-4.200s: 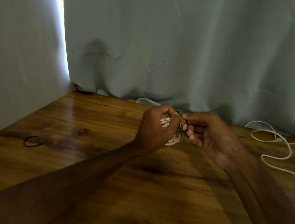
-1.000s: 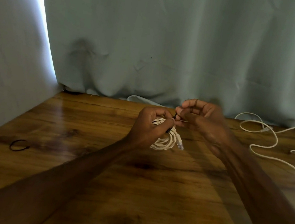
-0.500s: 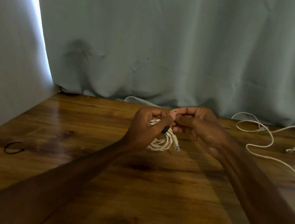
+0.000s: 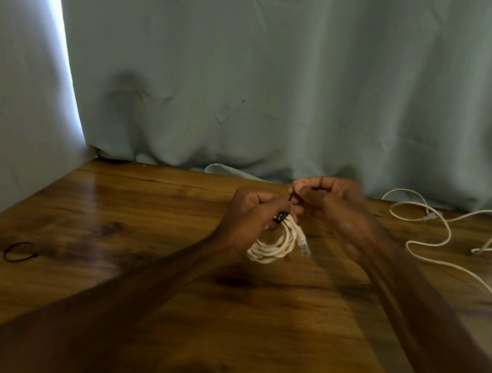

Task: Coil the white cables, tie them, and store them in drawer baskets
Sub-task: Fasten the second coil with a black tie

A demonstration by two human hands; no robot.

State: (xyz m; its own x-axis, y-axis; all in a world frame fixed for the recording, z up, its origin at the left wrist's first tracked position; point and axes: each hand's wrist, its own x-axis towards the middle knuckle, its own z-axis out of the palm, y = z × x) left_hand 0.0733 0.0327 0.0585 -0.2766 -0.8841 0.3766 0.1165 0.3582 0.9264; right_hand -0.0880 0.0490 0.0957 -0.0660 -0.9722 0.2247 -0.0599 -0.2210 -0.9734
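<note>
While the left hand [image 4: 250,215] grips the coiled white cable [image 4: 274,247] just above the counter [image 4: 141,203], the right hand [image 4: 330,207] pinches the black band [image 4: 281,216] at its top, so tying seems under way; a second white cable [image 4: 450,232] sprawls uncoiled at right; a spare band [image 4: 20,252] lies left; no drawer baskets show.

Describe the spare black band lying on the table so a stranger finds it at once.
Start at the wooden table and follow it to its left side, near the pale wall. The band lies flat there alone, a thin closed loop. It is black where the coiled cable in the left hand and the loose cable far right are white, and no hand touches it.
</note>
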